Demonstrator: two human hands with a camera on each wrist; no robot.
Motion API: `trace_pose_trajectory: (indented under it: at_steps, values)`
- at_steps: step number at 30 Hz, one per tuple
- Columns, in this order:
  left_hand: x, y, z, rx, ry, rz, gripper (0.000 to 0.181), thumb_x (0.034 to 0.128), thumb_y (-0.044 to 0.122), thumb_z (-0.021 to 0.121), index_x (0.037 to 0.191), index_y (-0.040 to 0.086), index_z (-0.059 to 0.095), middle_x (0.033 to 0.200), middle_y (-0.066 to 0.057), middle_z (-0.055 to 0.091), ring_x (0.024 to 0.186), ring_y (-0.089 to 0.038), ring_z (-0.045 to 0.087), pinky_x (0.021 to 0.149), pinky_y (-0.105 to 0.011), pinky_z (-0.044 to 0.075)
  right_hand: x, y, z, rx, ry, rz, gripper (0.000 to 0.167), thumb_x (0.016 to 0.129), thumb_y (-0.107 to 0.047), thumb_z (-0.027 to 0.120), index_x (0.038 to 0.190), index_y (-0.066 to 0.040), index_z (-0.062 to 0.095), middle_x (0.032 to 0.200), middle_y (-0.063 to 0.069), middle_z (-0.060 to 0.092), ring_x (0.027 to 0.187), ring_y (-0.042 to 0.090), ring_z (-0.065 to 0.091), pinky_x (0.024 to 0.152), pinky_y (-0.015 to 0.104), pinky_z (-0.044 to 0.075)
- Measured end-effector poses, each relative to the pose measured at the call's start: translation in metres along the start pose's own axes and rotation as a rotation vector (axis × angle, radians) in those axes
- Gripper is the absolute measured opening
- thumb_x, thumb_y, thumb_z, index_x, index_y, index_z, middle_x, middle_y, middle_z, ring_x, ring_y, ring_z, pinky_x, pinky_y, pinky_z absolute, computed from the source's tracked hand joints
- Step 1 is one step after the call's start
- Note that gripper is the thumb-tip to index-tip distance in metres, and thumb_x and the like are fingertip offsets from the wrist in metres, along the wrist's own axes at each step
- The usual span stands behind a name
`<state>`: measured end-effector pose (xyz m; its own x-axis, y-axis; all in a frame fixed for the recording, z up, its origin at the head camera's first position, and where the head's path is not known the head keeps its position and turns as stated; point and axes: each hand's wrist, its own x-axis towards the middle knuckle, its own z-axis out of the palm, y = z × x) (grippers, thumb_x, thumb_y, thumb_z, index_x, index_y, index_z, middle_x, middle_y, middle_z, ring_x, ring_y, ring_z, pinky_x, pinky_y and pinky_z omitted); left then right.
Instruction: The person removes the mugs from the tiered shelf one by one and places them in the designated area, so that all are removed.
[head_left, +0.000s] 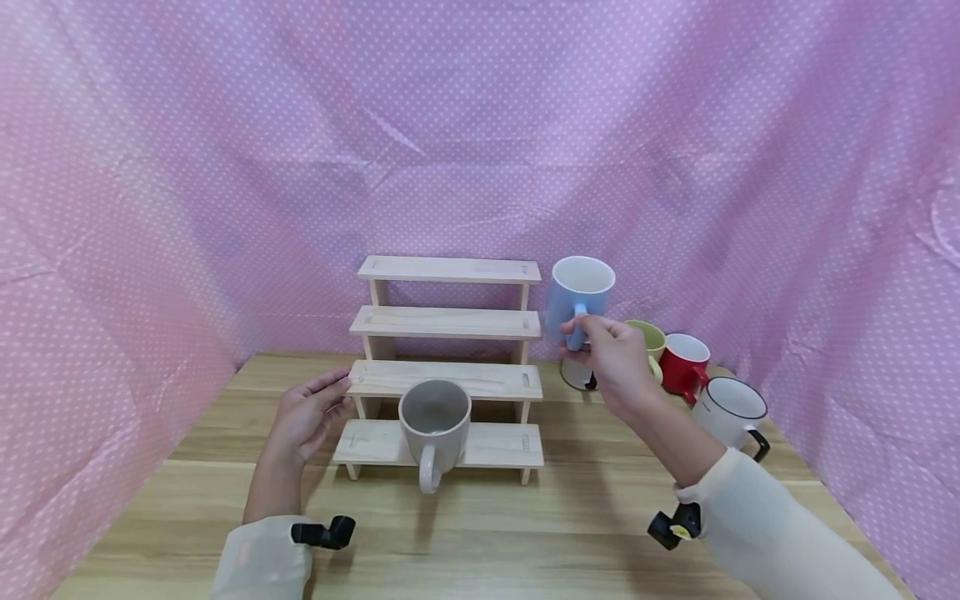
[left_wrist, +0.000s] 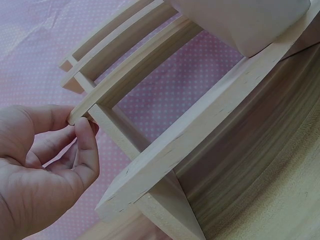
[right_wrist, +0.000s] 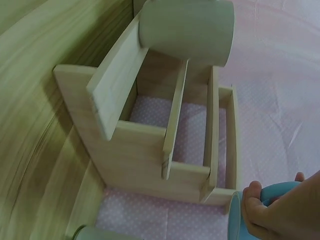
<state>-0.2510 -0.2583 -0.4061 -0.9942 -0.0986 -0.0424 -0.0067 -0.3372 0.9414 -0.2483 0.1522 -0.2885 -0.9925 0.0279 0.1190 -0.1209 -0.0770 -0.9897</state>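
A light blue mug (head_left: 564,307) is held up in the air by its handle, pinched in my right hand (head_left: 618,362), just right of the upper steps of a pale wooden tiered stand (head_left: 442,323). My left hand (head_left: 303,417) pinches the left end of the stand's second step from the bottom, thumb and fingers about the board's corner in the left wrist view. A light grey mug (head_left: 442,421) stands upright on the lowest step, its handle toward me. The right wrist view shows the blue mug (right_wrist: 239,215) near the stand's top end.
Right of the stand, on the wooden table (head_left: 480,542), are a yellow-green mug (head_left: 647,335), a red mug (head_left: 682,367) and a white mug (head_left: 723,412) with dark rim and black handle. Another white mug (head_left: 573,375) is partly hidden behind my right hand. Pink dotted cloth (head_left: 450,125) hangs behind.
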Motion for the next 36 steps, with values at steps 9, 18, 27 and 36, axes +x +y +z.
trace_pose_trajectory:
  at_steps: [9, 18, 27, 36]
  values:
    - [-0.001, 0.0, 0.001, 0.001, -0.003, -0.003, 0.019, 0.0984, 0.001, 0.067, 0.114, 0.006, 0.076, 0.096, 0.002, 0.073, 0.08, -0.008, 0.066, 0.076, -0.018, 0.059, -0.003, 0.007, -0.036, -0.039, 0.034, 0.019, 0.042, 0.108, -0.015, 0.045, 0.13, 0.02, 0.055, 0.113, 0.009, 0.061, 0.125, 0.032, 0.054, 0.096, 0.032, 0.058]
    - [-0.001, 0.0, 0.001, 0.006, -0.01, 0.002, 0.023, 0.0979, 0.003, 0.069, 0.12, 0.003, 0.073, 0.099, 0.001, 0.073, 0.081, -0.009, 0.066, 0.075, -0.018, 0.059, -0.006, 0.021, -0.067, -0.001, 0.098, 0.054, 0.03, 0.105, -0.01, 0.046, 0.116, 0.011, 0.065, 0.114, 0.009, 0.058, 0.11, 0.02, 0.061, 0.093, 0.032, 0.059]
    - [0.001, 0.0, 0.001, -0.002, -0.008, 0.004, 0.022, 0.098, 0.002, 0.068, 0.119, 0.002, 0.074, 0.099, 0.0, 0.073, 0.08, -0.009, 0.066, 0.074, -0.018, 0.059, -0.009, 0.041, -0.098, -0.041, 0.139, 0.058, 0.033, 0.106, -0.011, 0.047, 0.122, 0.015, 0.058, 0.093, -0.002, 0.071, 0.093, 0.013, 0.068, 0.084, 0.03, 0.062]
    - [0.0, 0.001, 0.0, -0.002, -0.004, 0.002, 0.021, 0.0987, 0.002, 0.067, 0.119, 0.002, 0.074, 0.098, 0.0, 0.072, 0.081, -0.009, 0.065, 0.074, -0.017, 0.058, -0.019, 0.062, -0.127, -0.164, 0.111, 0.105, 0.046, 0.109, -0.015, 0.043, 0.135, 0.023, 0.047, 0.094, -0.006, 0.071, 0.083, 0.01, 0.071, 0.083, 0.026, 0.062]
